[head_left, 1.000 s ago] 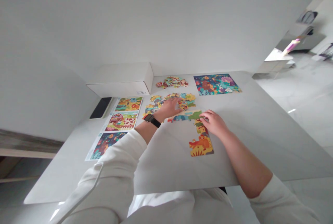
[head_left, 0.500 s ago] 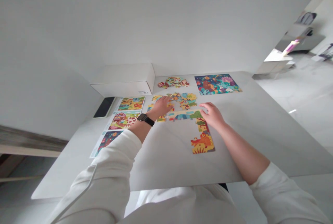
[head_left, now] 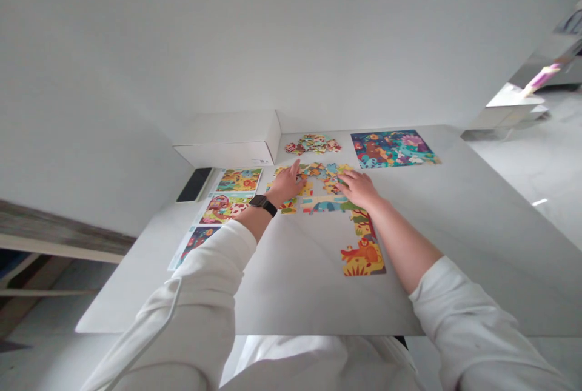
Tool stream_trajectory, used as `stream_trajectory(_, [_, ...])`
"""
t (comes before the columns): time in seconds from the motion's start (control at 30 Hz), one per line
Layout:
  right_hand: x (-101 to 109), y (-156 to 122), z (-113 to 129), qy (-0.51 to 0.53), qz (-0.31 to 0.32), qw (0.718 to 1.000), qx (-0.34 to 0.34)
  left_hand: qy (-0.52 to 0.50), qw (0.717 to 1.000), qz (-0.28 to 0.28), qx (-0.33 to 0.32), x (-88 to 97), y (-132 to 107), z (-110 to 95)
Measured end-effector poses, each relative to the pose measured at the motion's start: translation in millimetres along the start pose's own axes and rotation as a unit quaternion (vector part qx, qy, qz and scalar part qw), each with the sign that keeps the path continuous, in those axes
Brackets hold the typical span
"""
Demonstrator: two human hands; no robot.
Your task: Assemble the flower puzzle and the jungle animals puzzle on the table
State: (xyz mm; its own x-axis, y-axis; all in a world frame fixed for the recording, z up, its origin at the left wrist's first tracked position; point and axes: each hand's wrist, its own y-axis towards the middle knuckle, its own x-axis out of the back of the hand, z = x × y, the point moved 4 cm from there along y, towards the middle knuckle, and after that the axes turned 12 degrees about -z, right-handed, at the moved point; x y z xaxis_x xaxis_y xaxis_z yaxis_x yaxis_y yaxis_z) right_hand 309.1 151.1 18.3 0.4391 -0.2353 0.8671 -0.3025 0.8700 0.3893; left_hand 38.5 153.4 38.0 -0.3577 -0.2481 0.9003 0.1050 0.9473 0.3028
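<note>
We have both hands down among the loose jigsaw pieces (head_left: pixel 318 171) at the middle of the table (head_left: pixel 459 239), close to each other but not touching. Our left hand (head_left: pixel 286 185), with a black smartwatch (head_left: pixel 262 204) on its wrist, lies spread with the index finger lifted, and our right hand (head_left: pixel 359 190) rests its fingers (head_left: pixel 346 177) over the pieces; we cannot tell whether either hand pinches a piece. Just below the pieces runs a joined strip of puzzle (head_left: pixel 325 204), which turns down into a section with a lion (head_left: pixel 362 254). Working this tight, we do best to keep our palms raised off that strip (one careless drag of the wrist could open its seams) and to lift single pieces by their edges rather than sweep them. The printed picture sheets (head_left: pixel 239 180) at the left, beside a white cardboard box (head_left: pixel 230 139) and a phone (head_left: pixel 194 185), are in view for matching colours, as are an assembled square puzzle (head_left: pixel 393 148) and a smaller heap of pieces (head_left: pixel 313 143) further along the table.
</note>
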Motion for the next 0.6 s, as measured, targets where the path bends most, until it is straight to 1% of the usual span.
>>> stream_trajectory(0.17, [12.7, -11.0, -11.0, -0.037, -0.030, 0.998, -0.051, 0.039, 0.999, -0.023, 0.017, 3.6, 3.7, 6.5])
stream_trajectory(0.33, [22.7, -12.9, -10.4, -0.055, -0.084, 0.992, -0.080, 0.046, 0.998, -0.038, 0.035, 10.2, 8.4, 12.3])
stream_trajectory(0.43, [23.7, -13.0, -10.1, -0.057, -0.087, 0.990, -0.096, 0.036, 0.998, -0.043, 0.036, 13.4, 16.1, 16.4])
stream_trajectory(0.5, [22.6, -12.6, -11.0, -0.051, -0.084, 0.990, -0.096, 0.024, 0.999, -0.023, 0.029, 12.8, 22.7, 18.7])
stream_trajectory(0.6, [17.7, -10.4, -10.3, -0.022, -0.079, 0.995, -0.054, 0.013, 0.999, 0.024, 0.026, 9.4, 30.3, 21.4])
